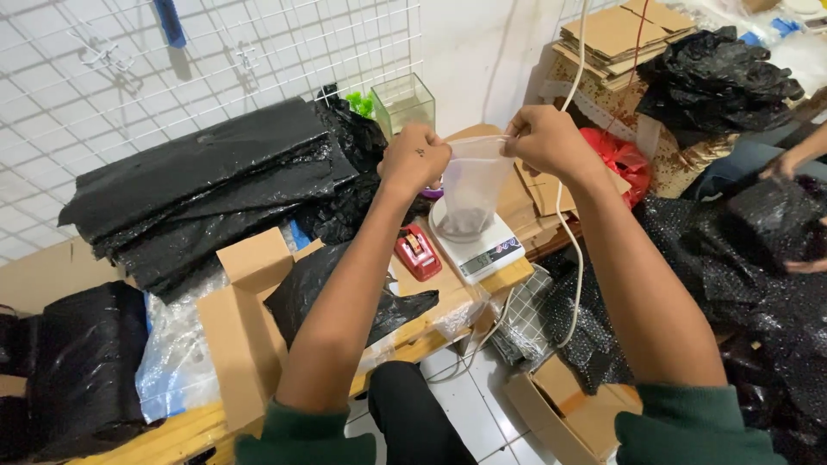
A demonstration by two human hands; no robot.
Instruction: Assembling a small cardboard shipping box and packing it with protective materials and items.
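Figure: I am holding a small clear plastic bag [472, 194] over a white digital scale [476, 244], which is sitting on the wooden worktop [508, 277] at about one o'clock from my body. My left hand [415, 159] is pinching the bag's rim closed-fisted at its nine o'clock side, and my right hand [544, 138] is gripping the rim at its three o'clock side, so both hands are shut on the bag and are stretching its mouth taut between them. The bag is hanging upright, its bottom, darkened by some contents I cannot identify, resting on or just above the scale's round pan. A red tape dispenser [418, 252] is lying just beside the scale at its nine o'clock; a clear green-tinted container [403, 103] is standing at its eleven o'clock, beyond my left hand. A stack of folded black plastic sheets [207, 181] is lying farther toward nine o'clock, and an open cardboard box [245, 319] is sitting at seven o'clock. A white cable [568, 250] is dangling past my right forearm. To do this well, in my judgement, I should be keeping the rim level, letting the bag's weight settle wholly on the pan, and slackening my pull, since any lift from my fingers would falsify the reading.
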